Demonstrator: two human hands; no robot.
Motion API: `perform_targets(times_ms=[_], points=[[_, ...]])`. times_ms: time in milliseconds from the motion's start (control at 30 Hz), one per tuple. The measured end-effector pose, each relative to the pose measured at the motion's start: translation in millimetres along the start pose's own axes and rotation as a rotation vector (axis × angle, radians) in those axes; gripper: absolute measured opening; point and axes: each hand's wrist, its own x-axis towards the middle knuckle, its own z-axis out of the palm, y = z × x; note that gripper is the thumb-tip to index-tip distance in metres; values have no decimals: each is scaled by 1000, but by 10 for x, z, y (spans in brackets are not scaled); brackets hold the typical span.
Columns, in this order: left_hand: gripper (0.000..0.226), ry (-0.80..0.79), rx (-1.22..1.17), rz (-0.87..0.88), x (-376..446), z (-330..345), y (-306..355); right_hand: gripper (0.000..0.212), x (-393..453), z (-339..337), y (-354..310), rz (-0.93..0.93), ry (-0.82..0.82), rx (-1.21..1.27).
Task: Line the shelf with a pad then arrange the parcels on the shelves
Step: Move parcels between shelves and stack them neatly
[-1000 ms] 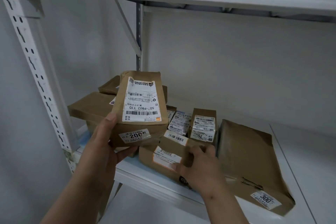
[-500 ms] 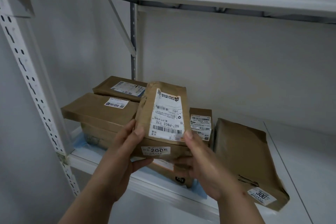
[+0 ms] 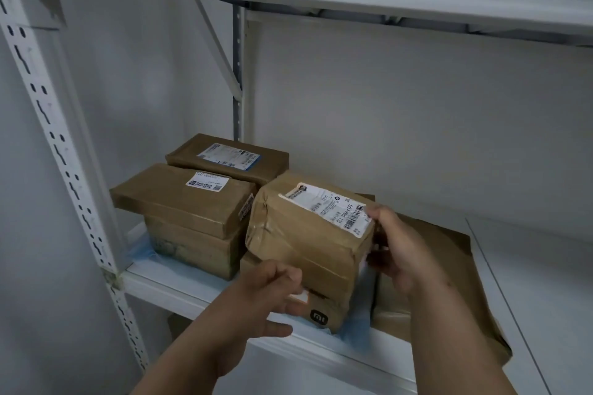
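- The brown parcel (image 3: 308, 234) sits on top of another box (image 3: 324, 314) at the front of the shelf (image 3: 179, 282), on the blue pad (image 3: 356, 330).
- The left hand (image 3: 266, 295) holds its near bottom edge, fingers curled.
- The right hand (image 3: 394, 247) presses flat on its right side.
- It looks stiff and light, but the tape looks slippery, so holding two opposite sides seems best.

Both hands (image 3: 337, 269) on brown parcel (image 3: 308, 234)
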Motion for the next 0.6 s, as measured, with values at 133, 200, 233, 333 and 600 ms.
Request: perform_targets(times_ms=[133, 200, 233, 333, 600], points=[[21, 10, 66, 7, 30, -1, 15, 32, 106, 35, -12, -20, -13, -101], [18, 40, 54, 15, 50, 10, 6, 32, 137, 79, 9, -29, -23, -111], [17, 52, 43, 19, 56, 23, 5, 32, 144, 99, 15, -38, -17, -116], [15, 81, 35, 27, 99, 61, -2, 35, 172, 106, 50, -62, 7, -135], [42, -411, 444, -5, 83, 292, 161, 19, 120, -474, 146, -158, 294, -252]])
